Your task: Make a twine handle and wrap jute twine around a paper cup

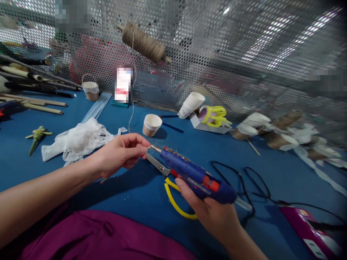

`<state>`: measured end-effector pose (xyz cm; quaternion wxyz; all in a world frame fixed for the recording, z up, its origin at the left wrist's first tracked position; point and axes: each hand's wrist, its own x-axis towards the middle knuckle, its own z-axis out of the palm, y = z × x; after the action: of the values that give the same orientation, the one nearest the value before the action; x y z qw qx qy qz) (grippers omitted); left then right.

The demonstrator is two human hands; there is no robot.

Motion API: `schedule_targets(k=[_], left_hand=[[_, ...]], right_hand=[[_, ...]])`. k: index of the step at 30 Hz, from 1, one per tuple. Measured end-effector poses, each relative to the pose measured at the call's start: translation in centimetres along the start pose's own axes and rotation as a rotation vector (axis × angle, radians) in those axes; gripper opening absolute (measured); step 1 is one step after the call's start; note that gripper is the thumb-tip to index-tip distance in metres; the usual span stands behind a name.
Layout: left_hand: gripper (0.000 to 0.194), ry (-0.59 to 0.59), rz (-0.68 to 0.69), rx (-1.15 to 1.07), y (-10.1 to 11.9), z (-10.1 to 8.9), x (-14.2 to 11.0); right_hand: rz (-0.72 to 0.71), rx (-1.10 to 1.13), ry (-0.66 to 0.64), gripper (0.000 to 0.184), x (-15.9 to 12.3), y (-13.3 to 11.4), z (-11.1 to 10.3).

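The left hand (123,153) pinches a thin strand (104,180). The cup (151,126) stands just beyond its fingertips. The scissors (176,207) lie under the glue gun (187,166), which slants from far left to near right, gripped in the right hand (214,216), nozzle at the left fingertips.

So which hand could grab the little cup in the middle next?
Probably the left hand: it's closer to the cup and pinches only something small, while the right hand is full with the blue glue gun.
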<state>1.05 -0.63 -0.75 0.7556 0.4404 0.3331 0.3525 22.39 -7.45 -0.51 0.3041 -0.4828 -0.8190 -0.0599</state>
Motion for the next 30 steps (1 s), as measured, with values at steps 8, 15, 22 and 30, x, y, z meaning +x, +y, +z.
schedule_targets(k=[8,15,22,30], left_hand=[[0.008,0.016,-0.012,0.001,0.2,0.2,-0.1],[0.007,0.003,0.004,-0.001,0.2,0.2,-0.1],[0.008,0.0,0.002,0.001,0.2,0.1,-0.2],[0.011,-0.008,0.014,-0.001,0.5,0.1,-0.3]], right_hand=[[-0.044,-0.03,-0.001,0.036,0.0,-0.1,0.0],[-0.103,-0.095,0.011,0.041,-0.4,0.2,0.1],[-0.174,-0.178,0.019,0.042,-1.0,0.6,0.3],[-0.015,-0.031,-0.003,0.031,-1.0,0.4,0.1]])
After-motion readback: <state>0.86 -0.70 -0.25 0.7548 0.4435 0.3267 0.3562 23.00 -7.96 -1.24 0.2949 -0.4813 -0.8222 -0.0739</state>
